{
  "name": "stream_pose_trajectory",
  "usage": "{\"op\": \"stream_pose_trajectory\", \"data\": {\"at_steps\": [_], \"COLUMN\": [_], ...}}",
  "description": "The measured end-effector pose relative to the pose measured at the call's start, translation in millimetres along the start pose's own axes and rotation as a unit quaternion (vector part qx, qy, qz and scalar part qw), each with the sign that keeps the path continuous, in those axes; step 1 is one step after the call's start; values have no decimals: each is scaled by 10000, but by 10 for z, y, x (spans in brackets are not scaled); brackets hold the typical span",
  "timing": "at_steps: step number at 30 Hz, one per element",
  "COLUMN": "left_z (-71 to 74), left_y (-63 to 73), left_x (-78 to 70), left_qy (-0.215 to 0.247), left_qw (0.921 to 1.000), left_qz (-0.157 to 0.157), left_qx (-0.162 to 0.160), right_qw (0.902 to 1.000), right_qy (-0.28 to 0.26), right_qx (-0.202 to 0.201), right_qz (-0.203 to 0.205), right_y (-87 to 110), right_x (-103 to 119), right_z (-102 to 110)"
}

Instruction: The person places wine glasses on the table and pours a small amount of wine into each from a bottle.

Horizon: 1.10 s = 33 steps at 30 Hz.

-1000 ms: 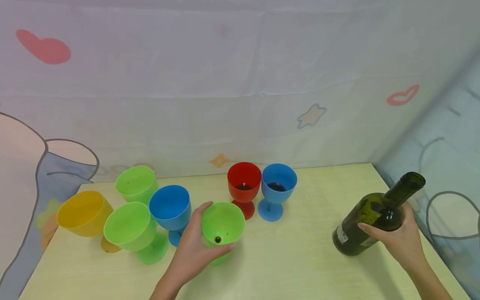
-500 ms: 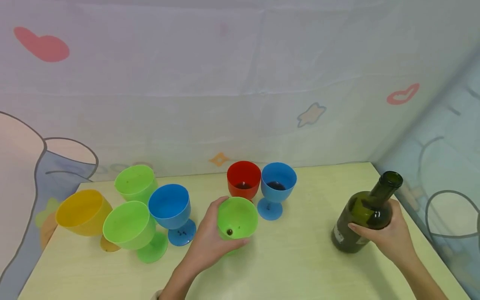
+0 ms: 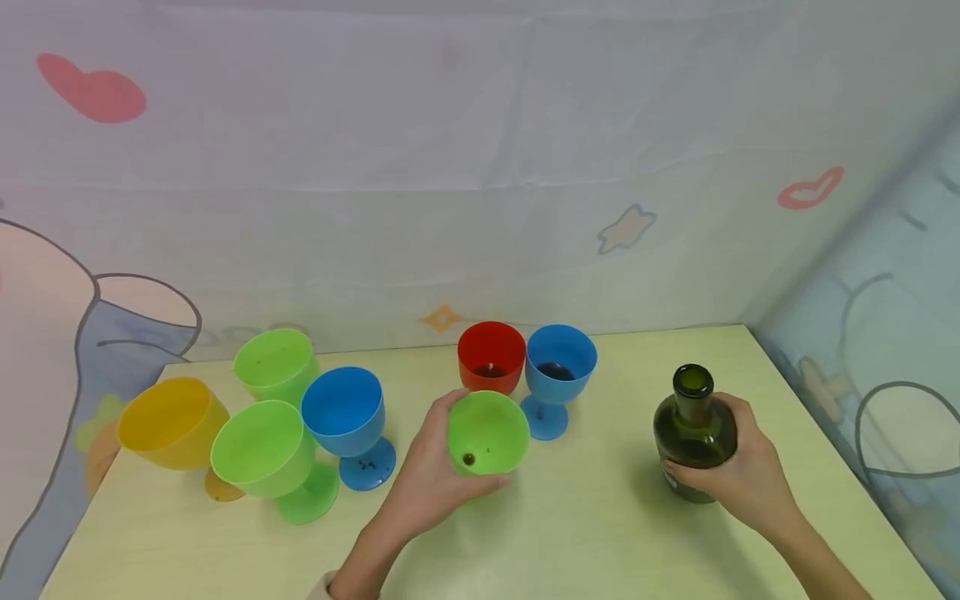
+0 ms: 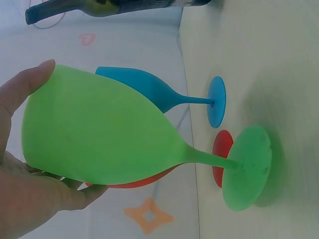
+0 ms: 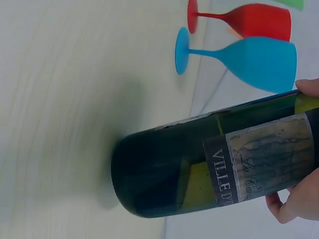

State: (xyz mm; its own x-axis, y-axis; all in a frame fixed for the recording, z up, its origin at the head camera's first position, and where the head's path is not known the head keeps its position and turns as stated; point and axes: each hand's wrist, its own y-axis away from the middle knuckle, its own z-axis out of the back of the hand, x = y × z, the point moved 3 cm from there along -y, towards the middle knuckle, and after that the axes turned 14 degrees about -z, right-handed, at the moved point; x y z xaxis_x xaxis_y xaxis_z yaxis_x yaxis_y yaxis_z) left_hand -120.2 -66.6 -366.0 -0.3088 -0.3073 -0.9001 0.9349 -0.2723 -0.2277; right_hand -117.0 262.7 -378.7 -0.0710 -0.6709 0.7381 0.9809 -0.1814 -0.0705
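Observation:
My left hand [image 3: 437, 475] grips the bowl of a green goblet [image 3: 489, 433], thumb on the near side. A dark spot of liquid lies inside this bowl. Its round foot [image 4: 247, 168] shows in the left wrist view; whether it touches the table I cannot tell. Behind it stand a red goblet [image 3: 491, 354] and a blue goblet [image 3: 561, 362], side by side, both with dark liquid inside. At the right, my right hand [image 3: 742, 475] grips a dark green wine bottle [image 3: 696, 433], nearly upright with its mouth uppermost. The bottle's label [image 5: 269, 159] shows in the right wrist view.
On the left stand a yellow goblet [image 3: 176, 425], two green goblets [image 3: 262, 450] and another blue goblet [image 3: 343, 408], close together. The pale table [image 3: 585, 533] ends at a printed cloth backdrop [image 3: 375, 167] behind and along the right side.
My left hand has carried the green goblet rightward, in front of the red one. The bottle has swung from leaning right to nearly upright and moved left with my right hand.

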Motion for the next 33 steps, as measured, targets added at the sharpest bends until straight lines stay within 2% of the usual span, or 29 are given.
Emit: {"op": "stream_pose_trajectory", "data": {"at_steps": [9, 24, 33], "left_z": [-19, -63, -95], "left_y": [-22, -37, -45], "left_x": [-14, -23, -40], "left_qy": [-179, -115, -77], "left_qw": [9998, 9996, 9992], "left_qz": [-33, -104, -139], "left_qx": [66, 251, 366], "right_qw": [9961, 9892, 9758], "right_qy": [153, 345, 904], "right_qx": [-484, -670, -708], "right_qz": [717, 1256, 1861], "right_y": [72, 40, 29], "right_x": [145, 226, 283], "right_z": [-154, -217, -276]}}
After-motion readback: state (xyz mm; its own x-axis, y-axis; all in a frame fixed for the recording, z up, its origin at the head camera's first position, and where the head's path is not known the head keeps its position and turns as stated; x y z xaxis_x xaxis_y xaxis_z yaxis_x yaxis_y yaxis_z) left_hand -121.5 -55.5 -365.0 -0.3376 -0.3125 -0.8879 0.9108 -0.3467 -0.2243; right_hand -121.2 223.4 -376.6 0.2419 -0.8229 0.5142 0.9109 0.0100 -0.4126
